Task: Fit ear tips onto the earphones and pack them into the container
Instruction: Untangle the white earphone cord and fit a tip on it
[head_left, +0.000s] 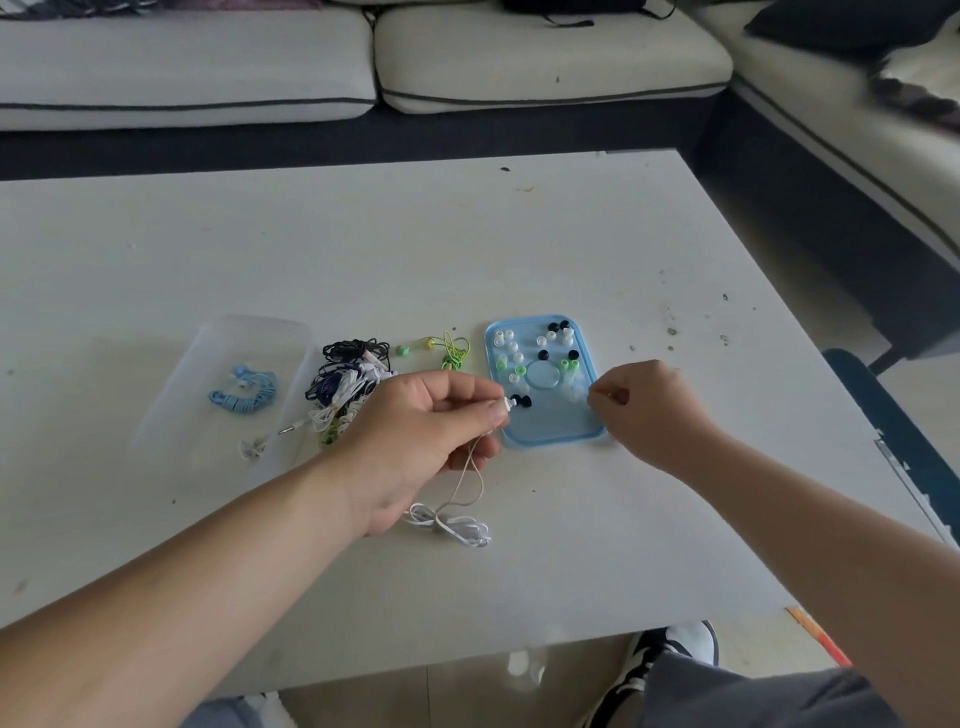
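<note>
My left hand pinches a white earphone bud at the left edge of the blue lid. Its white cable hangs down and coils on the table. My right hand hovers over the lid's right edge with fingertips pinched; what it holds, if anything, is too small to tell. The lid carries several loose white, green and black ear tips. A clear container on the left holds coiled blue earphones and a white pair.
A tangle of black, white and green earphones lies between container and lid, with a yellow-green pair behind it. The white table ends at a grey sofa behind. My knees and shoe show below the front edge.
</note>
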